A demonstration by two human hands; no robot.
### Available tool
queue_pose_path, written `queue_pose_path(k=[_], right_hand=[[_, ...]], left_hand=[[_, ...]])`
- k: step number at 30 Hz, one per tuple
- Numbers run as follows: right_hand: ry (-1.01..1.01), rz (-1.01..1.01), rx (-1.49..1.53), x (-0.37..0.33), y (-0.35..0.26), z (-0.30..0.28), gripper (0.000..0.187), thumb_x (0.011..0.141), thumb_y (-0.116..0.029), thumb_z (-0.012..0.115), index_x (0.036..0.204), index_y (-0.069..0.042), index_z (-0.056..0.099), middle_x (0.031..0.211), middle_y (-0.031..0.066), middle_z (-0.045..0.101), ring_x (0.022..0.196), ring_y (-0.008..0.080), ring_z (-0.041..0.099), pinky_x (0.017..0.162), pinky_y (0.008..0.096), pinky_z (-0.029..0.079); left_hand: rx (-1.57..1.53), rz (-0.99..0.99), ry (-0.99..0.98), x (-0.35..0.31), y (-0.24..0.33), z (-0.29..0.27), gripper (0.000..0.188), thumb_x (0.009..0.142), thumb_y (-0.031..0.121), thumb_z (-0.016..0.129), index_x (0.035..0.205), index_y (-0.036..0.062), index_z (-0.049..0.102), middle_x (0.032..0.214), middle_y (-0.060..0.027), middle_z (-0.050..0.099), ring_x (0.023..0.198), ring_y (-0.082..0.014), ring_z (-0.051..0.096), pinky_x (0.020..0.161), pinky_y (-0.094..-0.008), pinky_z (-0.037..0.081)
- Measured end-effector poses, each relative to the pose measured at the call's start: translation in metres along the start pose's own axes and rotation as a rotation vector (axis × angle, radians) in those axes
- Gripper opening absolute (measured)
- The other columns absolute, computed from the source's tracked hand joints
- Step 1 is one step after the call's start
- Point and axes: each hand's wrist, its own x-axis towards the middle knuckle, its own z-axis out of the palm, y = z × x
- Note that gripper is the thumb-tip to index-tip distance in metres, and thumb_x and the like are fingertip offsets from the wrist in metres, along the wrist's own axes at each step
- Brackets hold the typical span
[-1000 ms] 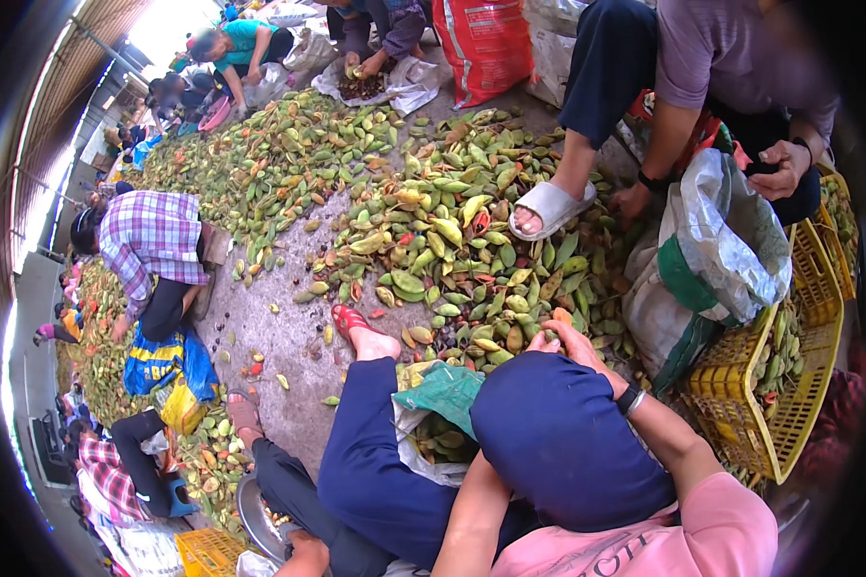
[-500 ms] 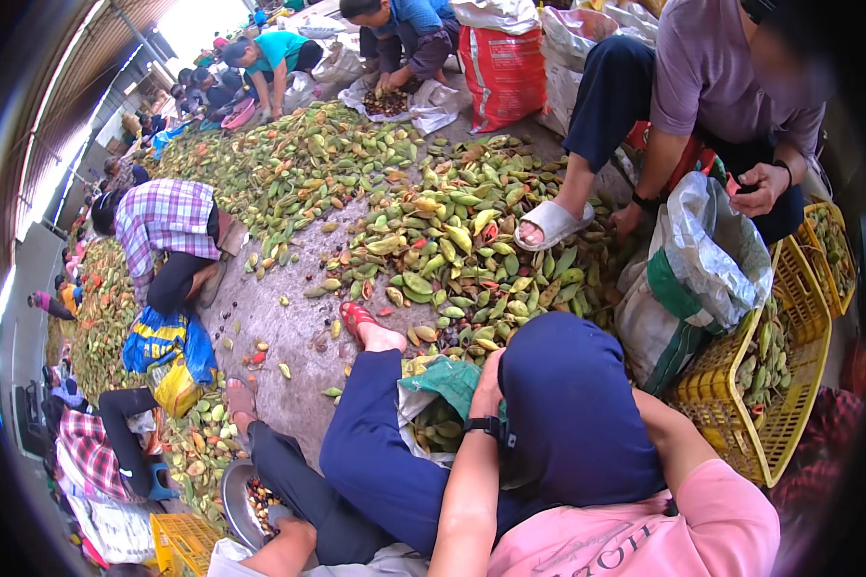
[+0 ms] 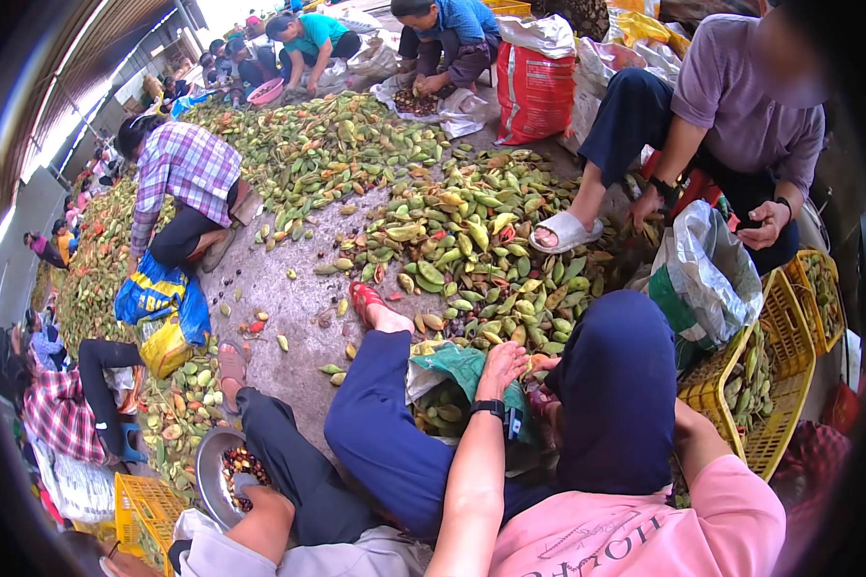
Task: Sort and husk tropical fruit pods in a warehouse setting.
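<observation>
My left hand (image 3: 503, 365), with a dark watch at its wrist, reaches over the rim of a green and white woven sack (image 3: 457, 363) between my legs. Its fingers point away from me toward the pile, and nothing shows in them. Green and brown pods (image 3: 443, 409) lie inside the sack. Just right of the left hand, a bit of my right hand (image 3: 546, 363) appears past my raised knee; the knee covers most of it, so its grip is hidden. Beyond both hands spreads a heap of green, yellow and reddish pods (image 3: 491, 260).
Yellow crates (image 3: 784, 385) with pods and a white-green sack (image 3: 707, 279) stand at my right, near a person in a purple shirt (image 3: 741, 87). At lower left, a neighbour's hand (image 3: 260, 500) is at a metal bowl (image 3: 212, 471) of dark seeds. Other people work around the heaps.
My left hand has moved from beside my knee to over the sack rim, and part of my right hand has come into sight. The view has shifted; my right knee leans further right.
</observation>
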Motion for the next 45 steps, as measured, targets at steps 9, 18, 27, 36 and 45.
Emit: queue_pose_path(k=[9, 18, 27, 36, 45], right_hand=[[-0.103, -0.08, 0.127, -0.23, 0.092, -0.071, 0.046, 0.089, -0.025, 0.059, 0.13, -0.006, 0.048, 0.12, 0.0196, 0.059, 0.109, 0.0327, 0.059, 0.091, 0.0385, 0.047], [0.314, 0.136, 0.143, -0.218, 0.143, -0.163, 0.046, 0.089, -0.024, 0.059, 0.13, -0.006, 0.048, 0.121, 0.0193, 0.059, 0.11, 0.0327, 0.059, 0.092, 0.0388, 0.047], [0.399, 0.444, -0.497, -0.351, 0.039, -0.249, 0.043, 0.086, -0.017, 0.064, 0.127, -0.015, 0.051, 0.134, 0.0186, 0.051, 0.114, 0.0362, 0.057, 0.084, 0.0402, 0.053], [1.132, 1.015, -0.999, -0.569, -0.071, -0.335, 0.044, 0.082, -0.018, 0.069, 0.124, -0.015, 0.055, 0.122, 0.0236, 0.05, 0.101, 0.0399, 0.057, 0.083, 0.0461, 0.052], [0.692, 0.281, -0.822, -0.351, -0.123, -0.37, 0.045, 0.085, 0.003, 0.049, 0.129, -0.005, 0.053, 0.071, 0.009, 0.053, 0.068, 0.0241, 0.058, 0.067, 0.0339, 0.049]], left_hand=[[0.251, 0.051, -0.372, -0.01, -0.007, 0.008, 0.028, 0.1, 0.022, 0.046, 0.119, 0.0079, 0.06, 0.108, -0.0053, 0.065, 0.097, -0.0154, 0.062, 0.083, -0.0312, 0.048], [0.017, 0.049, -0.007, -0.019, -0.085, -0.011, 0.037, 0.102, 0.027, 0.04, 0.128, 0.0043, 0.054, 0.114, -0.0091, 0.064, 0.099, -0.0226, 0.061, 0.087, -0.0358, 0.051], [0.114, 0.04, -0.245, -0.029, -0.104, 0.071, 0.039, 0.102, 0.029, 0.04, 0.129, 0.0032, 0.053, 0.117, -0.0088, 0.062, 0.101, -0.0228, 0.06, 0.089, -0.0352, 0.05], [0.015, 0.326, -0.445, 0.013, -0.025, 0.199, 0.042, 0.102, 0.031, 0.04, 0.13, 0.0021, 0.052, 0.12, -0.0084, 0.061, 0.104, -0.023, 0.06, 0.091, -0.0346, 0.048], [0.083, 0.412, -0.084, -0.02, -0.007, 0.051, 0.044, 0.102, 0.033, 0.04, 0.132, 0.001, 0.051, 0.123, -0.008, 0.06, 0.107, -0.0233, 0.059, 0.093, -0.034, 0.047]])
